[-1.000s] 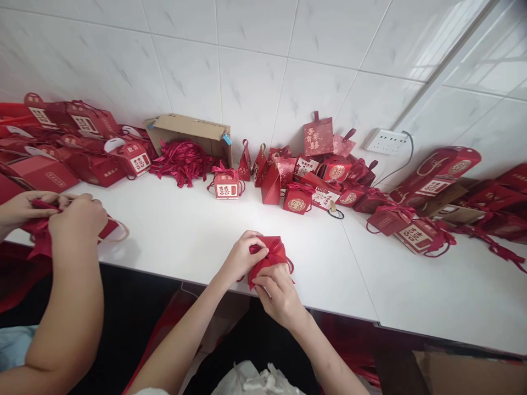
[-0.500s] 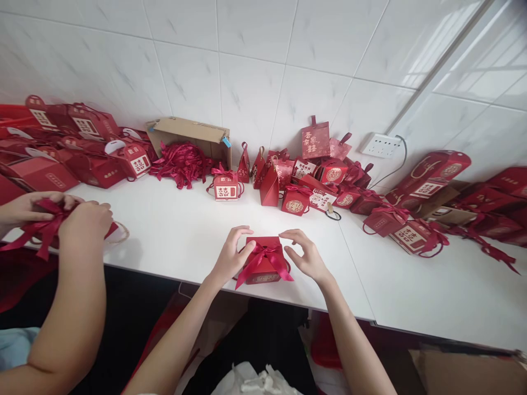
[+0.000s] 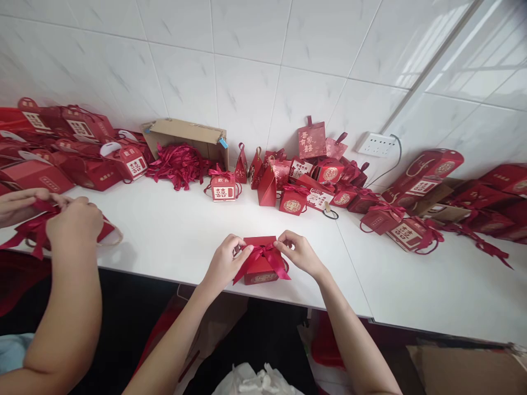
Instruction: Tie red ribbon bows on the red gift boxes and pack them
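Bright, even daylight from the upper right throws window glare across the glossy white tiled wall point(image 3: 288, 66) and soft shadows on the matte white tabletop point(image 3: 185, 230), while wide-angle distortion bends the sharp frame's edges.

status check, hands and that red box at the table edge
Left hand and right hand both pinching the ribbon bow. Red box sits flat near the table edge. Co-worker's hands well clear, left.
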Action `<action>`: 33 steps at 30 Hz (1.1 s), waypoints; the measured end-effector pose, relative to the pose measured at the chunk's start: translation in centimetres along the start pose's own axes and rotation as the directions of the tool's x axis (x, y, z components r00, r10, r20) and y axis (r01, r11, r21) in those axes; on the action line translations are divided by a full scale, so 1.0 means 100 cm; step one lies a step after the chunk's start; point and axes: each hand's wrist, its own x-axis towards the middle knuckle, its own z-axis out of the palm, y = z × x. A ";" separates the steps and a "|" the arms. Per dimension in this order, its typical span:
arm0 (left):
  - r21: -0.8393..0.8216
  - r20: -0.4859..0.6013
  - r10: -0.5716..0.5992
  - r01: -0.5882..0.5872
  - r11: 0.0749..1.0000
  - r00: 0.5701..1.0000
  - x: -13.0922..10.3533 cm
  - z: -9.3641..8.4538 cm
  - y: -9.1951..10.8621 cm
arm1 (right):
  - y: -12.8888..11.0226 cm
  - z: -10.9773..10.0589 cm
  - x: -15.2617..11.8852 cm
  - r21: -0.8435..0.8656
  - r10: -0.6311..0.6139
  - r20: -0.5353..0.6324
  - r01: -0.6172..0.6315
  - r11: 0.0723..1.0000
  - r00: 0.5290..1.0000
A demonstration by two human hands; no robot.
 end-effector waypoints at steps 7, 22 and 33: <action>-0.213 0.136 -0.215 0.240 0.947 0.967 0.000 0.004 0.001 | -0.001 0.014 -0.003 0.414 0.286 0.129 -0.313 0.854 0.950; -0.143 0.196 0.092 -0.064 0.988 0.976 0.018 -0.021 -0.023 | -0.042 0.031 -0.045 -0.325 -0.433 -0.158 0.367 0.872 0.888; -0.175 0.214 0.187 -0.151 0.973 0.959 0.029 -0.017 -0.008 | -0.035 0.065 -0.037 -0.574 -0.570 -0.084 0.428 0.698 0.817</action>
